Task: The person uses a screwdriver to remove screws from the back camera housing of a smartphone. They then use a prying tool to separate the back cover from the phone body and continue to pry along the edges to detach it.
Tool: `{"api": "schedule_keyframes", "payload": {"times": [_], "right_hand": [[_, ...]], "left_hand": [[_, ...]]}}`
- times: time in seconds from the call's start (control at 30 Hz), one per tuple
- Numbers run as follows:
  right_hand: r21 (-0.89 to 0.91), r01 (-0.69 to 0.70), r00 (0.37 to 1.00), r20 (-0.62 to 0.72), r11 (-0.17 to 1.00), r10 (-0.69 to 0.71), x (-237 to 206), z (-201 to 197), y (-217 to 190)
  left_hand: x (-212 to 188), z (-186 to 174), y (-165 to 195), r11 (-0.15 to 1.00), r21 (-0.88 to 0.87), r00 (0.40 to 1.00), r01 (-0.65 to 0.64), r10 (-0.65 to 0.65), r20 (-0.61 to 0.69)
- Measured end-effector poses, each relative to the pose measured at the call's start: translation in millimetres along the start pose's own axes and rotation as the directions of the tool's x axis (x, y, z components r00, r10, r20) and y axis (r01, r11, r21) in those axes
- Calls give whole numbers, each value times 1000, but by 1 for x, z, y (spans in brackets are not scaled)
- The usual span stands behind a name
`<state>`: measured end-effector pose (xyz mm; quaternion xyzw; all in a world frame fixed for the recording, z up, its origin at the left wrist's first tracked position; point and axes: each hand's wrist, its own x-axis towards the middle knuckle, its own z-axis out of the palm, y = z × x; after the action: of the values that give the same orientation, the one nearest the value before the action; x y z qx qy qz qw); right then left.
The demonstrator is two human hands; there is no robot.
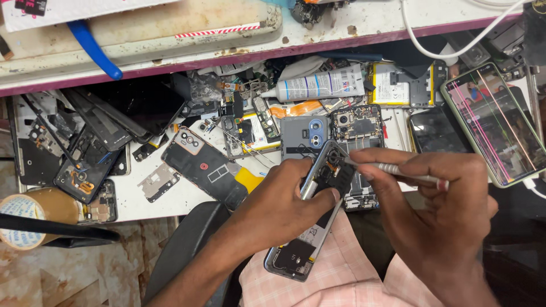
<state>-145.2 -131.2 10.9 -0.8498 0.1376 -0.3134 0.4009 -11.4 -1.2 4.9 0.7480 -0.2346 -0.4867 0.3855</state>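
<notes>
Held tilted over the lap, near the edge of the cluttered white table [170, 199]: an opened silver-framed smartphone with its back cover off [310, 227], dark innards facing up. Left hand [284, 207] wrapped round its middle, thumb pressed across the frame, probably to steady it against the tool's push. Right hand [438, 210] pinched shut on a slim metal screwdriver with a red band [398, 170], tip laid at the phone's upper end near the camera corner, gripped pen-style, likely for fine control. Spread across the table just beyond: a grey phone back with a blue camera block [304, 136], a bare phone circuit board in its frame [356, 125], a white tube of adhesive [321, 85] farther off. Far right, a lit green-edged phone with streaked pink lines on its screen [497, 122]. Near left, a roll of brown packing tape [31, 216], parked clear of the work. Scattered black covers on the left too jumbled to sort.
</notes>
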Motion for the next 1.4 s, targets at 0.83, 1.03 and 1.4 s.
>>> {"api": "schedule_keyframes", "payload": {"times": [0.83, 1.03, 1.4], "right_hand": [[449, -436, 892, 100, 780, 440, -54, 40, 74], [429, -440, 893, 118, 789, 434, -55, 41, 72], [464, -437, 889, 92, 770, 449, -53, 41, 76]], "left_hand": [[24, -23, -13, 998, 39, 975, -46, 53, -216], [23, -23, -14, 999, 44, 978, -32, 40, -205], [22, -21, -11, 999, 40, 978, -20, 28, -206]]}}
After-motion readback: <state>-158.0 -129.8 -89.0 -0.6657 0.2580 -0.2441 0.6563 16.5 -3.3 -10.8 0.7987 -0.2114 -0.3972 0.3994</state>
